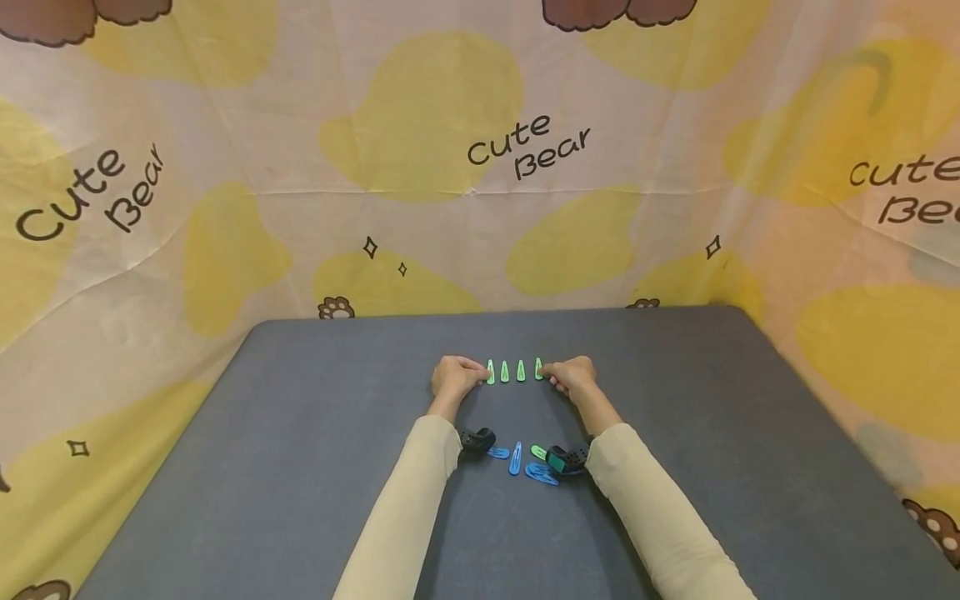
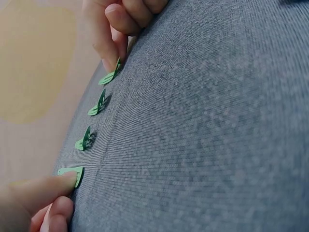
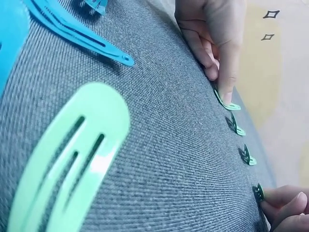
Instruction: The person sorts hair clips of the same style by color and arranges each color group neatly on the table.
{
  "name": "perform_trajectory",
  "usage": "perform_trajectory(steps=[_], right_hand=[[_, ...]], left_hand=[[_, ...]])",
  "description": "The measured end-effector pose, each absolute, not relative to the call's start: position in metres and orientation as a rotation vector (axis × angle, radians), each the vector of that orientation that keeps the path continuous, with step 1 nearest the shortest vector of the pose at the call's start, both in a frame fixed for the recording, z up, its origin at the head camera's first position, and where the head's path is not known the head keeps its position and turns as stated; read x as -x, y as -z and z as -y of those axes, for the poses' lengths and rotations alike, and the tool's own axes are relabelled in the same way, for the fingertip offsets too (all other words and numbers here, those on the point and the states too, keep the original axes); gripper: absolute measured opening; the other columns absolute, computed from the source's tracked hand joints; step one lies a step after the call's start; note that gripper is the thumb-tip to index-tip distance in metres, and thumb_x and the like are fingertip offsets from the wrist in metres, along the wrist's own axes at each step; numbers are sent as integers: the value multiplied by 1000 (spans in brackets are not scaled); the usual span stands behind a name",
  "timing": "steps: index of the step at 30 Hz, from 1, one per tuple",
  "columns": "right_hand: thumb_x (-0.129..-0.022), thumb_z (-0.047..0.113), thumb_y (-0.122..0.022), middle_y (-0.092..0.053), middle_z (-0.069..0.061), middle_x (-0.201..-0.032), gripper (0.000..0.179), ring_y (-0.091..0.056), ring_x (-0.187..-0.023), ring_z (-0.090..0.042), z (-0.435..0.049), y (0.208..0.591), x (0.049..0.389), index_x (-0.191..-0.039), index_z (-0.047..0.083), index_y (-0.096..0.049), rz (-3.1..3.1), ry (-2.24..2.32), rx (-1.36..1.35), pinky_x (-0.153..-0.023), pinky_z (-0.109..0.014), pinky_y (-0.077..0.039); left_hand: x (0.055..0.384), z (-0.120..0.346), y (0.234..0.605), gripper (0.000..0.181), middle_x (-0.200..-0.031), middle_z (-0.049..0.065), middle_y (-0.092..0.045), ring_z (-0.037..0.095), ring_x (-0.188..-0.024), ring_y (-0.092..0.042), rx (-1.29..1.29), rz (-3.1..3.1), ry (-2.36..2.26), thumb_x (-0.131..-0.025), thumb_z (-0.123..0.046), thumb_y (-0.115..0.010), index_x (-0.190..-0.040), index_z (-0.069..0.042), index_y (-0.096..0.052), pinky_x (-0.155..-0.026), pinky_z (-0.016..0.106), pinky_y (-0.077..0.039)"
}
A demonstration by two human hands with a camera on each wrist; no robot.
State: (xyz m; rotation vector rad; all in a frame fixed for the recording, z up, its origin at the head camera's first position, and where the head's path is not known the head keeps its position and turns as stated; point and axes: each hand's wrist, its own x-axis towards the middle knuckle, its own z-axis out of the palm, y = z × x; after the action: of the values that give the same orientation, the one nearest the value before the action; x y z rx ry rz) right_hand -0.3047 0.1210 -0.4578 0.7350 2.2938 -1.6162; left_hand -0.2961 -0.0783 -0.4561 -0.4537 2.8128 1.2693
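Observation:
Four-sided talk aside, several green snap hair clips stand in a row across the dark grey table. My left hand (image 1: 456, 377) is at the row's left end, its fingertips on the leftmost green hair clip (image 2: 72, 175). My right hand (image 1: 573, 374) pinches the rightmost green hair clip (image 2: 110, 77) between thumb and finger. Between the hands sit two more green clips, one a green hair clip (image 1: 505, 372) and beside it another green hair clip (image 1: 521, 371), both untouched. The narrow ends of the row's clips point away from me in the head view.
Nearer me lie a loose green hair clip (image 3: 72, 159) and several blue hair clips (image 1: 515, 458), partly hidden by the right wrist's black strap (image 1: 567, 460). Another black strap (image 1: 477, 440) is on the left wrist. A patterned cloth (image 1: 420, 117) hangs behind the grey table (image 1: 300, 467).

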Motion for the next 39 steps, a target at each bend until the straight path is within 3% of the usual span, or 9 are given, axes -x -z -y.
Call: perform_trajectory(steps=[11, 25, 32, 39], right_hand=[[-81, 16, -74, -46, 8, -43, 24, -39, -39, -2, -125, 459, 301, -65, 10, -57, -2258, 1666, -659, -42, -18, -33], [-85, 18, -71, -45, 8, -48, 27, -38, -46, -6, -129, 450, 284, -63, 9, -59, -2292, 1577, -374, -47, -22, -29], [-84, 17, -71, -46, 8, -50, 19, -38, -47, -6, -127, 440, 269, -77, 0, -65, -2305, 1537, -206, -48, -22, -29], [-85, 17, -71, -47, 7, -53, 18, -38, -48, -6, -129, 441, 250, -81, 0, -69, -2305, 1512, -125, -49, -22, -30]], left_hand=[[297, 79, 456, 16, -71, 3, -75, 20, -78, -66, 440, -2796, -1272, -75, -28, -81, -75, -12, -78, -70, 27, -44], [300, 79, 457, 17, -72, 3, -75, 18, -73, -64, 467, -2794, -1282, -74, -29, -82, -76, -13, -78, -65, 24, -40], [300, 82, 457, 15, -72, 2, -76, 20, -77, -67, 500, -2790, -1271, -74, -30, -82, -75, -15, -78, -68, 27, -46], [301, 81, 456, 14, -62, -2, -73, 17, -73, -65, 493, -2784, -1260, -72, -30, -83, -69, -18, -77, -67, 29, -46]])
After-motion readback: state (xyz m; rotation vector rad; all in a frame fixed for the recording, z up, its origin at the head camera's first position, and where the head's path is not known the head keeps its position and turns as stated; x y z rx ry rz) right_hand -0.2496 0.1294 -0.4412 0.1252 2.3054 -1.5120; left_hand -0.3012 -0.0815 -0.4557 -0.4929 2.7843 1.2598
